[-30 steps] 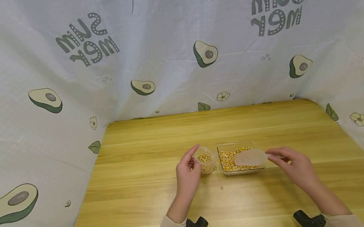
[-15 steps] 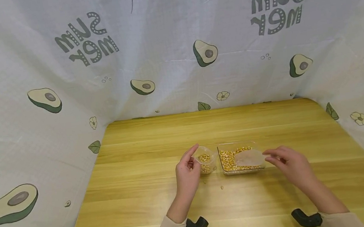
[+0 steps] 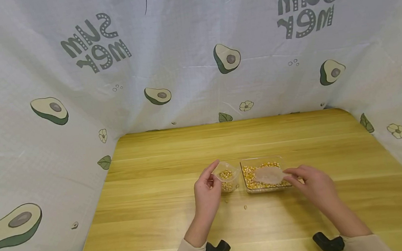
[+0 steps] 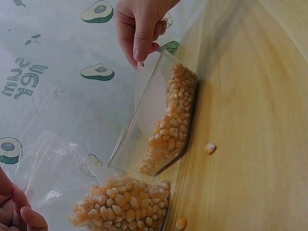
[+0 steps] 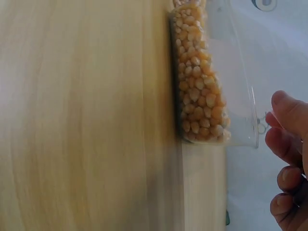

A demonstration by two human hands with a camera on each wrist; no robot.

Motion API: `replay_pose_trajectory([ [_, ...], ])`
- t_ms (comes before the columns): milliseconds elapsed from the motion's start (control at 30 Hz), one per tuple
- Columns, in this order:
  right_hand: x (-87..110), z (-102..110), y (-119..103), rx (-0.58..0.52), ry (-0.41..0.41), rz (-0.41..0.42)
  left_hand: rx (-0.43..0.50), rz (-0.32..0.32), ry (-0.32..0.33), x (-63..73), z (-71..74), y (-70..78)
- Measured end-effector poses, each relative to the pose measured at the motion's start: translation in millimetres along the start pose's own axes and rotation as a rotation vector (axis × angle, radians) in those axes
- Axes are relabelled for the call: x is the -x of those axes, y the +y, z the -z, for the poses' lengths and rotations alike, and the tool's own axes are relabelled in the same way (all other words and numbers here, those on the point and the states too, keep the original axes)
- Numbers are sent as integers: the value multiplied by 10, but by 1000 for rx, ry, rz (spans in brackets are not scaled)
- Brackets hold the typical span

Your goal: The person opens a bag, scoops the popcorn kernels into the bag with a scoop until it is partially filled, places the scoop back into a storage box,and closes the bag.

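Note:
My left hand (image 3: 207,192) pinches the upper edge of a clear plastic bag (image 3: 230,181), which stands on the table with corn kernels filling its lower part. Just right of it is a clear rectangular container (image 3: 261,161) holding yellow corn kernels (image 3: 249,177). Between thumb and fingers, my right hand (image 3: 313,183) grips the narrow end of a pale, translucent scoop (image 3: 268,175). The scoop's broad oval end lies inside the container, down at the kernels. In the right wrist view, the right fingertips (image 5: 281,103) are at the container's rim.
Loose kernels lie on the wooden table (image 3: 151,212), one of them a stray kernel (image 3: 245,207) in front of the container. A white curtain (image 3: 187,61) with avocado prints hangs behind the table and along its sides.
My right hand has moved left and slightly down, taking the scoop farther into the container among the kernels. The left hand and the bag have stayed nearly still.

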State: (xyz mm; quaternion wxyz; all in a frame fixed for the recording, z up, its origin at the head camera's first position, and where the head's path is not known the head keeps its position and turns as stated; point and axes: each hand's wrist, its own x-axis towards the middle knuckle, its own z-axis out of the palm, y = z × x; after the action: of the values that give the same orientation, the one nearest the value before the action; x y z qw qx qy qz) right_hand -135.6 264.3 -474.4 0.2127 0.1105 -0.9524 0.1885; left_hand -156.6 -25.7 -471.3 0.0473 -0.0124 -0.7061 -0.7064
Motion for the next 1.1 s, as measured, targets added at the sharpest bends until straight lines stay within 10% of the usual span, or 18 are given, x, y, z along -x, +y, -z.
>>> replay_pose_trajectory([
  [1100,-9,-274,-42,-112,67,-96,-6,-4,10,11,-3,21],
])
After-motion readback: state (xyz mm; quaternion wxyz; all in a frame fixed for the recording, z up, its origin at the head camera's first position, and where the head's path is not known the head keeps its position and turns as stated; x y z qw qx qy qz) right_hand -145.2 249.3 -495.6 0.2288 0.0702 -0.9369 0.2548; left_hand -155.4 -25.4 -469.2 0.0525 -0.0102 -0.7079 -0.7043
